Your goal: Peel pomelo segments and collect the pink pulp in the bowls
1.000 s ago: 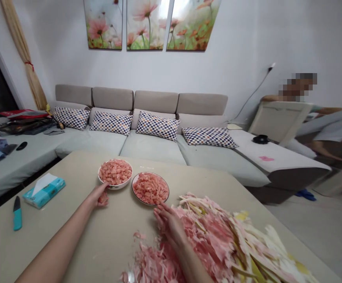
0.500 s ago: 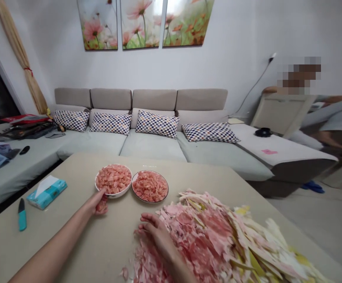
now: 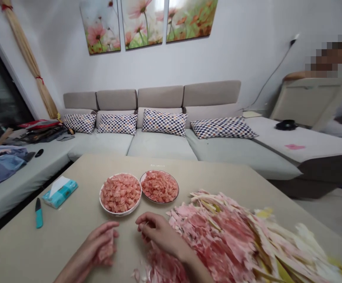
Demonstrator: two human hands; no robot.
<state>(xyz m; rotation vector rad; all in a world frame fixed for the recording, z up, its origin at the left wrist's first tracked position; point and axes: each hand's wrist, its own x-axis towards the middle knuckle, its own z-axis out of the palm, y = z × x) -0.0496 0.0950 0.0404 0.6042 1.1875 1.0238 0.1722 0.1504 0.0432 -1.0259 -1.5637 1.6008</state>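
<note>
My left hand [image 3: 96, 251] is closed on a piece of pink pomelo flesh [image 3: 106, 249], held above the table in front of the bowl. Facing it from the right is my right hand [image 3: 159, 232], its fingers loosely bent with gaps between them and nothing visible in them. Just beyond the hands stands a white bowl [image 3: 120, 214] heaped with pink pomelo pulp [image 3: 120, 192]. A dark-rimmed plate [image 3: 175, 197], bearing more pulp [image 3: 159, 186], sits against its right side. Under and beside my right forearm spreads a large pile of pink membranes and yellow-white pomelo peel [image 3: 218, 236].
On the table's left lie a knife [image 3: 39, 214] with a turquoise handle and a blue tissue pack [image 3: 60, 192]. A long sofa [image 3: 161, 145] with checked cushions runs behind the table [image 3: 218, 171]. At the far right a person sits by a white chair [image 3: 303, 98].
My left hand has left the bowl's rim and come nearer with the flesh. My right hand has moved left from the pile, its fingers bending. The view has shifted.
</note>
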